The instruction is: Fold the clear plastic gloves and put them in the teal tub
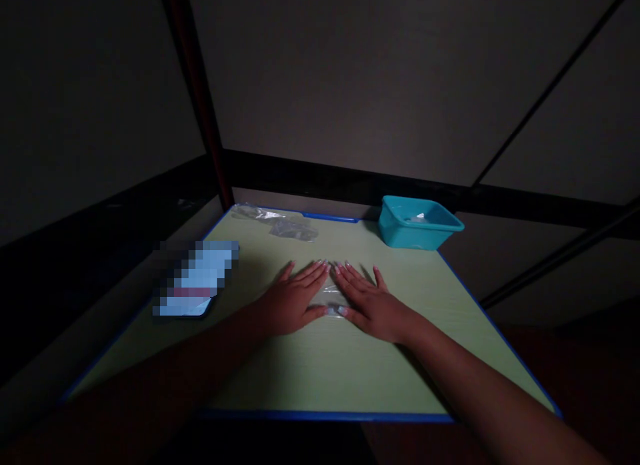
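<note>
My left hand (295, 298) lies flat, palm down, with fingers stretched out over a piece of clear plastic film (331, 297) in the middle of the table. From the other side, my right hand (373, 301) lies flat on the same film, its fingers spread too. The fingertips and thumbs of both hands come close together. Only a shiny strip of the film shows between them; the rest is hidden under my palms and fingers, so I cannot tell its full shape.
The pale green table (330, 378) has a blue edge. A lit phone (203, 278), its screen blurred, lies at the left. Crumpled clear plastic pieces (294, 229) lie at the back left. A turquoise basket (417, 231) with something whitish inside stands at the back right corner, near the wall.
</note>
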Tool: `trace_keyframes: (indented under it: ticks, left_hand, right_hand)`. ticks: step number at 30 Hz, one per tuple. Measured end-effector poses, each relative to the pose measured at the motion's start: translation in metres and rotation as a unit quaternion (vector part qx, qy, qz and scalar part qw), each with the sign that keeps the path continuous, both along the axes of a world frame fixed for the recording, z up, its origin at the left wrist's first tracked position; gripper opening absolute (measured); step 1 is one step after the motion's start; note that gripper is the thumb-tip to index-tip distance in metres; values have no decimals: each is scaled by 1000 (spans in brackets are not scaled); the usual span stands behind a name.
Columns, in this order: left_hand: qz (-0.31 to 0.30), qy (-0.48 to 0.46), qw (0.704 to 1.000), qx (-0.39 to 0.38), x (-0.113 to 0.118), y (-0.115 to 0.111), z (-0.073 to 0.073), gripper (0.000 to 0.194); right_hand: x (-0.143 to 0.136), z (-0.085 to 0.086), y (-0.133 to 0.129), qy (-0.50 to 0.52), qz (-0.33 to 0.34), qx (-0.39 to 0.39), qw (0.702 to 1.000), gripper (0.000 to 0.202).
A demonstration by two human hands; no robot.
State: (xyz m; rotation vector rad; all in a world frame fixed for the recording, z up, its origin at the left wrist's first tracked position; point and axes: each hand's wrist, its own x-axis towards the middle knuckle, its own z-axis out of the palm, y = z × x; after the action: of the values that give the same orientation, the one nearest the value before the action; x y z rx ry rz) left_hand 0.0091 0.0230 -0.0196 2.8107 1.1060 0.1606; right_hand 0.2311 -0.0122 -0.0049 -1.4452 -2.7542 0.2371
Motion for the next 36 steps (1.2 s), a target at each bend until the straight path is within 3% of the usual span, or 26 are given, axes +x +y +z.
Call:
trace_keyframes:
  ticks: [4,10,15,20,26,32,36]
  left_hand:
    - [23,21,999,-29,-3,1,-4,72]
    - [56,11,998,-17,-4,-4,2,67]
    - [144,-94,981,93,-9,6,14,57]
    - [163,-240,943,160,-19,22,20,35]
    - [177,-241,948,112,-21,27,20,14]
    - [130,-201,970,-35,-17,21,19,23]
    - [107,-178,977,-52,-17,18,21,28]
  right_hand:
    - [-1,-3,2,-7,0,-32,999,68]
    - [7,-1,4,14,-21,8,1000,67]
    - [14,7,9,33,-66,48,996,56]
    - [18,13,11,82,-60,99,990,47]
    - [16,8,13,148,26,88,985,40]
    - [12,3,8,159,61,30,985,47]
    - [10,3,3,114,66,-22,991,58]
